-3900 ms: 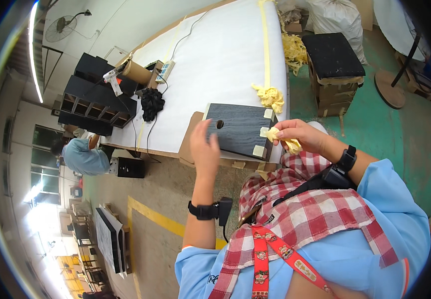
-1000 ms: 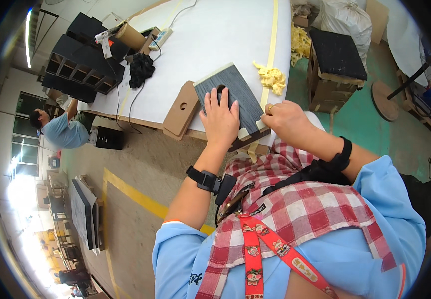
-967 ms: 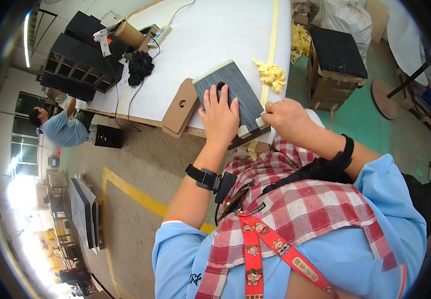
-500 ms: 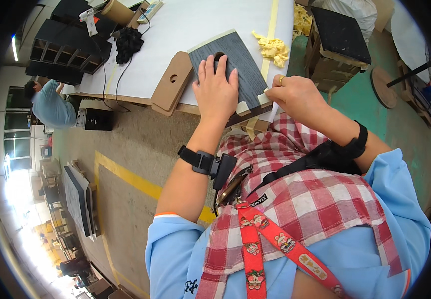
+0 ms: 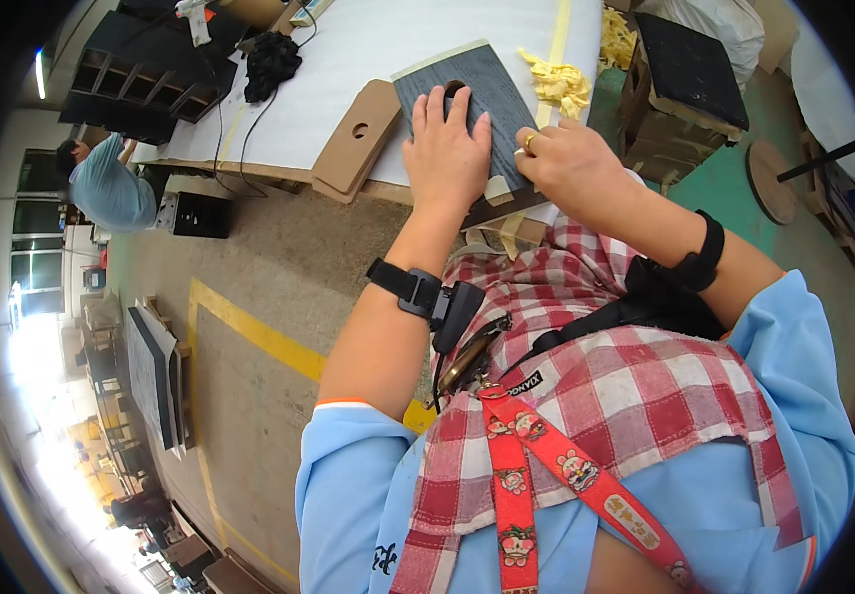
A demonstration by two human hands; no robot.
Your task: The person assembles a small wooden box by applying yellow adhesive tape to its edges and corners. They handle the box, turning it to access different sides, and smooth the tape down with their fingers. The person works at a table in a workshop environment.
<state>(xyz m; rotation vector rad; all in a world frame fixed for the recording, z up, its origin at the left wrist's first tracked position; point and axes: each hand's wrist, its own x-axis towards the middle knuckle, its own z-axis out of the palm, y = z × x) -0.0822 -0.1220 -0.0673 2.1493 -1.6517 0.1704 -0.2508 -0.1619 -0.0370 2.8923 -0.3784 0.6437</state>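
A dark grey wood-grain panel [image 5: 507, 97] with a round hole lies at the near edge of the table, forming the top of a box-like piece. Pale masking tape runs along its far edge, and a short piece of masking tape [image 5: 497, 188] sits on the near edge. My left hand [image 5: 445, 153] rests flat on the panel, fingers spread toward the hole. At the panel's right edge my right hand [image 5: 571, 163] is pinched closed, with a small pale bit of tape at its fingertips, mostly hidden by the fingers.
Brown boards [image 5: 356, 144] with a hole lie left of the panel. Crumpled yellow tape [image 5: 558, 84] lies to the right. Farther off are a black cloth [image 5: 271, 69], a glue gun [image 5: 193, 18] with its cord, and black shelved units [image 5: 141, 74]. A co-worker [image 5: 111, 183] is at the far left.
My right hand has moved up along the panel's right edge from the near corner. The tape seen at that corner no longer shows there. My left hand stays on the panel.
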